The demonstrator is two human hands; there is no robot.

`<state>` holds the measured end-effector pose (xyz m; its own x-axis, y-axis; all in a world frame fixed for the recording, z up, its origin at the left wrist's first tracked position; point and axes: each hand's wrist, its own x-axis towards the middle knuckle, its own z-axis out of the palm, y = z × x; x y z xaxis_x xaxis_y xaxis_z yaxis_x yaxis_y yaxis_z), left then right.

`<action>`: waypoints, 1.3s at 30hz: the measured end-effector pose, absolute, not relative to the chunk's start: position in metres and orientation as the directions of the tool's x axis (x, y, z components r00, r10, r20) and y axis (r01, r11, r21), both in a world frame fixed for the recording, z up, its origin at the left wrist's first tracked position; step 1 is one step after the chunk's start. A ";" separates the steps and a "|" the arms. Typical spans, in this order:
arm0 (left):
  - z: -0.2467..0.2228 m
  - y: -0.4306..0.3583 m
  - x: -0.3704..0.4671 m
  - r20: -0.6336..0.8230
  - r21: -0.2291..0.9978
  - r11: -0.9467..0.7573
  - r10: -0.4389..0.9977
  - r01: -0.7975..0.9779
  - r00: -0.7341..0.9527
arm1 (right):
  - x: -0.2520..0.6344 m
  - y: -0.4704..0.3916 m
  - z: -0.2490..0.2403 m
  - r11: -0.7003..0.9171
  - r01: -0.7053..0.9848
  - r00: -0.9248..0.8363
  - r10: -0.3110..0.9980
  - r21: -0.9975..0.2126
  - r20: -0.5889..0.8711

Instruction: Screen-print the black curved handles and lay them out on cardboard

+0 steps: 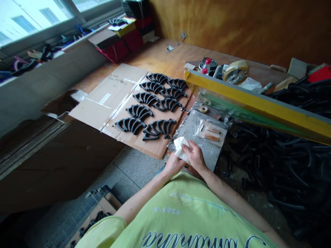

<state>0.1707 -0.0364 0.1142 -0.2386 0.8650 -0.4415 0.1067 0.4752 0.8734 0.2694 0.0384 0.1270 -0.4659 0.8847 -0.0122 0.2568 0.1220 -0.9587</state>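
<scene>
A crumpled white cloth or tissue (pixel 179 144) is bunched between my two hands, close in front of my body. My right hand (pixel 196 155) is closed with its thumb and fingers pressing on the white piece. From below, my left hand (pixel 174 164) is closed around the lower part of it; its fingers are mostly hidden. Beneath and beyond the hands lies a grey metal plate (pixel 184 129), bearing a clear bag of thin orange-brown sticks (pixel 211 135) and a tape roll (pixel 203 109). Left of the plate, several rows of black curved parts (pixel 129 125) rest on flattened cardboard (pixel 152 147).
A yellow-and-grey barrier (pixel 248 98) runs along the right, with a heap of black curved parts (pixel 284 165) below it. Behind stand a red-capped bottle (pixel 207 65) and a yellow tape roll (pixel 236 70). Stacked red boxes (pixel 115 48) sit by the window.
</scene>
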 end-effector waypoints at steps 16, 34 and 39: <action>0.121 -0.031 0.174 -0.511 0.834 0.464 0.854 -0.297 -0.102 | 0.294 0.074 0.132 -0.014 0.188 -0.139 0.989 -0.982 -0.041; 0.138 -0.027 0.176 -0.369 0.912 0.391 0.913 0.121 -0.173 | 0.307 0.083 0.157 0.273 0.462 -0.181 0.961 -0.844 0.211; 0.146 -0.024 0.181 -0.295 0.858 0.340 0.940 0.386 -0.171 | 0.284 0.059 0.173 0.521 0.523 -0.424 0.846 -0.675 0.324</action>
<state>0.1812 -0.0235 0.1464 -0.1713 0.9399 -0.2954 0.3856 0.3398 0.8578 0.2838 0.0592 0.1731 -0.4237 0.8458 0.3243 0.5233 0.5208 -0.6745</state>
